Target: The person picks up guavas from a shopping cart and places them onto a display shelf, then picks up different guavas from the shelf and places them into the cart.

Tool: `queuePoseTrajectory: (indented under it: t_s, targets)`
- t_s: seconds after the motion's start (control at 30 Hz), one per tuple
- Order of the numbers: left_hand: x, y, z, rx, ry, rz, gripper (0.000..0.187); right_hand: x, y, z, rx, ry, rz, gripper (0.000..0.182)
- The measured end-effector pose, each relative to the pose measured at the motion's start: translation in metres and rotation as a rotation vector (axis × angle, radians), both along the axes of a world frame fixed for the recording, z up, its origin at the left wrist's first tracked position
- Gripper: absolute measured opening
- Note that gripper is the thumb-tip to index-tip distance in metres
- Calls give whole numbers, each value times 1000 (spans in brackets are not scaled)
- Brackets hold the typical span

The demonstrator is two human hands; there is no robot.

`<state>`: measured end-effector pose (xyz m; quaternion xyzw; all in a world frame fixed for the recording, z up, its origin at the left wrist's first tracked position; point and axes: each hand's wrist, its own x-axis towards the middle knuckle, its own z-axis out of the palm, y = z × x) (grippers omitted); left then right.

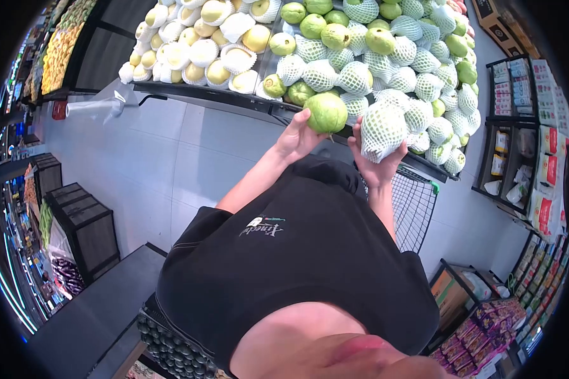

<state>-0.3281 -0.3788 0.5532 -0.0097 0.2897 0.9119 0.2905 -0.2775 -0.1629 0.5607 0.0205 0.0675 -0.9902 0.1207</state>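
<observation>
My left hand (pixel 292 138) is closed around a bare green guava (pixel 327 113), fingers and thumb on its left and lower side. In my right hand (pixel 379 169) rests a guava in a white foam net (pixel 384 128), its gathered end pointing down toward me. Both fruits are held up at the front edge of a sloped display, side by side and apart. Behind them lie many green guavas (pixel 312 26), some bare and some in foam nets. To the left on the same display are pale yellow pears (pixel 203 54), mostly in white foam nets.
A wire shopping cart (pixel 416 208) stands by my right arm. A plastic bag roll (pixel 95 108) hangs off the display's left end. Dark crates (pixel 82 221) are on the left, shelves with packaged goods (pixel 511 126) on the right, and purple packages (pixel 480 335) at the lower right.
</observation>
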Motion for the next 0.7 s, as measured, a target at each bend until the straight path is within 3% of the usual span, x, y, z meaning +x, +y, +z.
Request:
queuePoseTrajectory:
  t_s: [0.2,0.4,0.6,0.7]
  targets:
    - [51,10,-37,-252,-186,73,66,40,27,-41,-36,-132,65,88]
    - [40,20,-34,-229,-163,49,62,17,40,-42,19,-70,102,91]
    - [10,12,-20,-316,-31,149,59,-31,40,-20,97,70,103,90]
    - [-45,-3,-4,-412,193,270,58,-50,38,-15,155,79,79,90]
